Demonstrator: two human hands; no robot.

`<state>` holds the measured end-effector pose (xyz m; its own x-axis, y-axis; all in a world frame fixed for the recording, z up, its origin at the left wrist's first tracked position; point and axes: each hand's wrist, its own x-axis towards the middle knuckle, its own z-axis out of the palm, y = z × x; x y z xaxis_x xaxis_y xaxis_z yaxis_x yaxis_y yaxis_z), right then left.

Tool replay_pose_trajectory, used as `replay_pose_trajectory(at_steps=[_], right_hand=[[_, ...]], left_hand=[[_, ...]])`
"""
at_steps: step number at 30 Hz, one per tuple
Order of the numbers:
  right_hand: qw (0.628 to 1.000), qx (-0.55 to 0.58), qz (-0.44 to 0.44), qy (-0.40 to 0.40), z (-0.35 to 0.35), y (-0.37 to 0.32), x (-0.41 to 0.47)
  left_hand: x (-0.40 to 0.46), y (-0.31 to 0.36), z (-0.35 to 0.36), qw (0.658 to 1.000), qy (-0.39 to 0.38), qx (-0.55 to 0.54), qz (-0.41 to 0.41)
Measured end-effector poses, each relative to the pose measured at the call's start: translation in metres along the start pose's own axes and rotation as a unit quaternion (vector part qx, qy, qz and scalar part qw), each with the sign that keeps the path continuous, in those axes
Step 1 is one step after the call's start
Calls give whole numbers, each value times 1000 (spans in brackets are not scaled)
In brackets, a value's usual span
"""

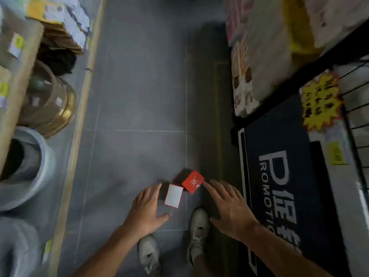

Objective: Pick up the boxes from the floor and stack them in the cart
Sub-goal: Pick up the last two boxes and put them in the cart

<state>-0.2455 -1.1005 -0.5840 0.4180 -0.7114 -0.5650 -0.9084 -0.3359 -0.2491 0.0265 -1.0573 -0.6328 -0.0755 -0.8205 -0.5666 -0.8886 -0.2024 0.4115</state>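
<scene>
Empty, spread hands [146, 209] [229, 206] flank two boxes [174, 196] [192, 181] beside dark mat [279, 136].

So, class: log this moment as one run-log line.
stage: reaching | left hand: open, beside white-faced box | right hand: open, fingertip near red box | boxes: on floor

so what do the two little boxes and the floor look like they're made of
Red box: probably printed card, with flat faces, crisp edges and a white logo.
White-faced box: likely card too, matte white with a red rim.
Floor: grey tile by its pale straight grout lines, matte; blur leaves it open.
</scene>
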Motion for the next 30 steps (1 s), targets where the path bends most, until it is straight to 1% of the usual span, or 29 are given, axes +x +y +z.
replay_pose_trajectory(at_steps=[2,5,6,9,14,16,18,21,23,25,27,30], right_hand=[[1000,5,2,-6,35,20,32],[1000,6,-4,-5,87,46,71],[1000,13,-4,-4,103,54,81],[999,41,-2,-3,145,73,107],[996,85,6,13,195,100,145],[994,101,9,28,211,107,156],[994,105,6,31,224,113,165],[997,74,-20,12,237,118,176],[998,53,-26,-5,236,119,181],[999,20,-38,-27,228,113,185],[997,-8,-56,-43,215,104,189],[995,-33,-79,-52,196,87,200]], left_hand=[[33,-9,38,1000,-14,-14,-21],[77,-22,93,995,-70,-28,-64],[91,-27,112,994,-73,-29,-80],[130,-41,172,990,-54,-48,-124],[179,-64,243,971,-9,-142,-192],[189,-70,265,958,-2,-185,-220],[194,-71,282,938,3,-231,-260],[194,-73,296,922,39,-253,-291],[187,-75,293,920,34,-262,-289],[173,-82,282,919,20,-265,-292],[154,-90,263,916,24,-275,-292],[132,-102,227,926,15,-260,-272]])
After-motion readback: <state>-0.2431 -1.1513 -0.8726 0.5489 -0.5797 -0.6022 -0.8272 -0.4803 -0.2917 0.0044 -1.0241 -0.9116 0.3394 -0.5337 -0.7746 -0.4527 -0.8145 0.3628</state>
